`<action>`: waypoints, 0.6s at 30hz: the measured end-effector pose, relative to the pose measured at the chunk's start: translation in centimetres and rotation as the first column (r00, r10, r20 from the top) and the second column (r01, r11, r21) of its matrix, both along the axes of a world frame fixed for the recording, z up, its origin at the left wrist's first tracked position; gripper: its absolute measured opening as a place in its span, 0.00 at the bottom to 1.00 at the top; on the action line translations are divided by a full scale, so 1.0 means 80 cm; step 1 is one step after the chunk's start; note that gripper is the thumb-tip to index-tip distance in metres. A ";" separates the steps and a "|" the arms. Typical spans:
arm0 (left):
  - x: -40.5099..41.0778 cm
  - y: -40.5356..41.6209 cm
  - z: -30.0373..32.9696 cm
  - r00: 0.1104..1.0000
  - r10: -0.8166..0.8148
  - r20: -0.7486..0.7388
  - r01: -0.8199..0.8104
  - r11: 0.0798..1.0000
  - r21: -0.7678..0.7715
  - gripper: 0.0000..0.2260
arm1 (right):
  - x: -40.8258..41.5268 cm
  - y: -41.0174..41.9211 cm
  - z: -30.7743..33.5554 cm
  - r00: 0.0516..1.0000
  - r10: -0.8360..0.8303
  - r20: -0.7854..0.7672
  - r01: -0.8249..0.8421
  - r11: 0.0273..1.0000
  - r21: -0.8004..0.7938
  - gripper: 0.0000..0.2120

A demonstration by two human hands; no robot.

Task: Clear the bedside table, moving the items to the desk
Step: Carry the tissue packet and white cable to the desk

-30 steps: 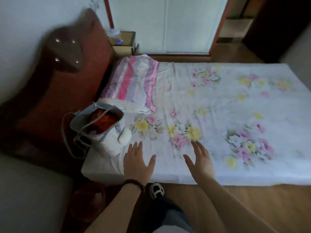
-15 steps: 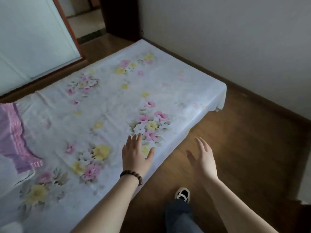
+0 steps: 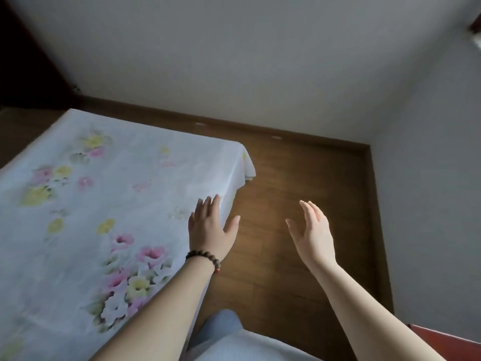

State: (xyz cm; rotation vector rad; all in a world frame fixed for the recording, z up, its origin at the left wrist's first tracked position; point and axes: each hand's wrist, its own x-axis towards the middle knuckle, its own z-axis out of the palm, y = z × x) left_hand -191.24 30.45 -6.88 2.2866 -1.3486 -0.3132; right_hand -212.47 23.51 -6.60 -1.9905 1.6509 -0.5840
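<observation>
Both the left hand (image 3: 210,230) and right hand (image 3: 313,234) hang spread and empty at frame centre beside the bed (image 3: 109,204), probably free for carrying, with no bedside table in view

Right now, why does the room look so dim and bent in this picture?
Head view: dim, flat light, no glare; the wide lens bows the wall and floor edges. The floral bedsheet is soft, its flowers smeared at far left; the left hand and right hand are sharper.
</observation>
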 end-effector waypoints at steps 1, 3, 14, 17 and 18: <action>0.000 -0.024 -0.001 1.000 -0.021 -0.002 0.021 1.000 0.005 0.30 | -0.002 -0.016 -0.001 1.000 -0.025 -0.001 0.025 1.000 0.001 0.26; 0.003 -0.071 -0.006 0.999 -0.049 -0.008 0.049 0.999 0.008 0.30 | -0.001 -0.051 -0.006 0.998 -0.063 -0.006 0.063 0.998 0.008 0.26; 0.106 -0.392 -0.035 0.994 -0.106 0.006 0.106 0.994 0.026 0.30 | 0.087 -0.359 -0.033 0.992 -0.118 -0.045 0.118 0.993 -0.008 0.25; 0.148 -0.483 -0.025 0.994 -0.109 -0.004 0.109 0.993 0.036 0.31 | 0.130 -0.463 -0.021 0.992 -0.112 -0.050 0.111 0.994 -0.011 0.25; 0.161 -0.512 -0.020 0.994 -0.108 -0.008 0.108 0.994 0.034 0.31 | 0.144 -0.495 -0.014 0.992 -0.114 -0.046 0.113 0.993 -0.016 0.25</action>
